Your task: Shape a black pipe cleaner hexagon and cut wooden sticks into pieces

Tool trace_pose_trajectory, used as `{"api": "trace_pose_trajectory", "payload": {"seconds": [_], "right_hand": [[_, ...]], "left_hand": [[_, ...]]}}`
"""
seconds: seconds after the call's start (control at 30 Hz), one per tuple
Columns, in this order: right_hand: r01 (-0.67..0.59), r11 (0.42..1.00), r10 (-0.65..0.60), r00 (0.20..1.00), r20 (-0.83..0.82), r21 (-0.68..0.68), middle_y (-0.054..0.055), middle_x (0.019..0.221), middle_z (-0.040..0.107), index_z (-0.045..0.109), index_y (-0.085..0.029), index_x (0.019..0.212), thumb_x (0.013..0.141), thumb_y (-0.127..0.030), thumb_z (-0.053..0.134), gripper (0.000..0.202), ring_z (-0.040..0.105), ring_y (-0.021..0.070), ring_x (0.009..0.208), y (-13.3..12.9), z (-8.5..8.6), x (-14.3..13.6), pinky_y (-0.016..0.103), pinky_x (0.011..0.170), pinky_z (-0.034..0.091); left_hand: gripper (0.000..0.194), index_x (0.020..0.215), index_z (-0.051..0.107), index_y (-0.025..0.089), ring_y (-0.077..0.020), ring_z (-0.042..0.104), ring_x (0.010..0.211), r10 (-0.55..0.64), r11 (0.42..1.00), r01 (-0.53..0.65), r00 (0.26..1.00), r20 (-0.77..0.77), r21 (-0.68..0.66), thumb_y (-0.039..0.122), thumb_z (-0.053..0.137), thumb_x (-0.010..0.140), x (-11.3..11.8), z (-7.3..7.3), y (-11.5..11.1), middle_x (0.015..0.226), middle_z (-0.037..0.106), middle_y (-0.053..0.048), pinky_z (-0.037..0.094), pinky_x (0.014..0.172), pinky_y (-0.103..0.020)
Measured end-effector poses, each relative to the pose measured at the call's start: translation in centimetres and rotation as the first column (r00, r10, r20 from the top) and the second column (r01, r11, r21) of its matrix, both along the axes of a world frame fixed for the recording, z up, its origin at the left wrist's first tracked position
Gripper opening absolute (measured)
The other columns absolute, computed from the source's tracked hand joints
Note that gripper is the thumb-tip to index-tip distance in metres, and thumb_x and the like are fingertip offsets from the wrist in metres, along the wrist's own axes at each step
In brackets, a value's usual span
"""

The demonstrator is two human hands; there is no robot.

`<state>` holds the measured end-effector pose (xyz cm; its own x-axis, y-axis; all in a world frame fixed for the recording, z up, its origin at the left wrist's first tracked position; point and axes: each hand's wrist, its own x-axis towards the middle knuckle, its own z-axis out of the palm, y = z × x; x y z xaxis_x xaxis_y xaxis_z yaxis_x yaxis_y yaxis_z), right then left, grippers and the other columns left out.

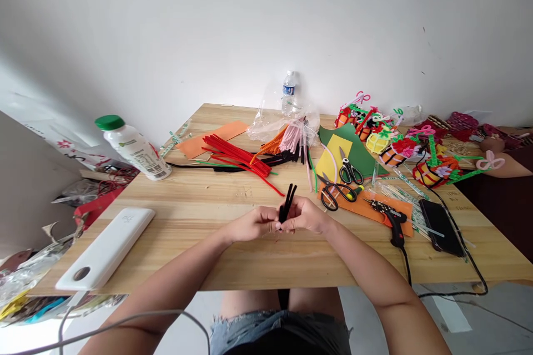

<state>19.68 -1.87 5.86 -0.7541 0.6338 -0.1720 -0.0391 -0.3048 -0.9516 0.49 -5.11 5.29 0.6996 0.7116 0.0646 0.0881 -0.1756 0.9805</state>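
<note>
Several short black pipe cleaners [287, 203] stand upright in a small bundle between my two hands, just above the front half of the table. My left hand [256, 223] pinches the bundle's lower end from the left. From the other side, my right hand [305, 215] closes its fingers round the same bundle. The lower tips are hidden by my thumbs. Beyond my hands lies a heap of red pipe cleaners [237, 154], with orange pipe cleaners [270, 146] and pink pipe cleaners [292, 137] beside it.
Two pairs of scissors [348, 169] lie on yellow and green sheets at the right. Nearby are a black glue gun [395, 222], its cord and a phone [443, 227]. A power bank [106, 247] and white bottle [135, 147] occupy the left. A co-worker's arm [506, 163] shows far right.
</note>
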Motion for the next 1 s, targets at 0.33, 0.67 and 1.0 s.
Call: {"api": "trace_pose_trajectory", "payload": {"seconds": [0.33, 0.67, 1.0], "right_hand": [[0.132, 0.991, -0.131, 0.990, -0.055, 0.017, -0.001, 0.052, 0.064, 0.065, -0.012, 0.077, 0.059, -0.031, 0.083, 0.032, 0.060, 0.0125, 0.045, 0.0, 0.4, -0.2, 0.025, 0.045, 0.051], [0.245, 0.964, -0.246, 0.969, -0.001, 0.108, -0.002, 0.057, 0.064, 0.066, -0.013, 0.077, 0.058, -0.033, 0.084, 0.033, 0.056, 0.0094, 0.044, 0.4, 0.5, 0.0, 0.022, 0.043, 0.045], [0.131, 0.972, -0.137, 0.990, 0.017, 0.193, -0.002, 0.057, 0.063, 0.063, -0.013, 0.082, 0.068, -0.034, 0.077, 0.028, 0.055, 0.0095, 0.046, 1.1, 0.1, 0.9, 0.021, 0.042, 0.045]], "left_hand": [[0.040, 0.094, 0.065, 0.011, -0.0141, 0.055, 0.079, 0.014, 1.000, -0.014, 1.000, 0.004, -0.001, 0.046, 0.046, 0.090, 0.5, 0.7, -0.5, 0.091, 0.064, -0.008, 0.045, 0.073, -0.026], [0.044, 0.073, 0.061, 0.012, -0.0095, 0.053, 0.043, 0.236, 0.941, -0.223, 0.972, 0.020, -0.254, 0.056, 0.060, 0.077, 1.3, -0.7, -0.5, 0.054, 0.055, 0.000, 0.041, 0.043, -0.021], [0.038, 0.084, 0.059, 0.012, -0.0070, 0.039, 0.038, 0.241, 0.935, -0.242, 0.970, -0.035, -0.260, 0.050, 0.054, 0.081, 1.1, 0.2, -0.9, 0.044, 0.045, 0.007, 0.029, 0.045, -0.021]]}}
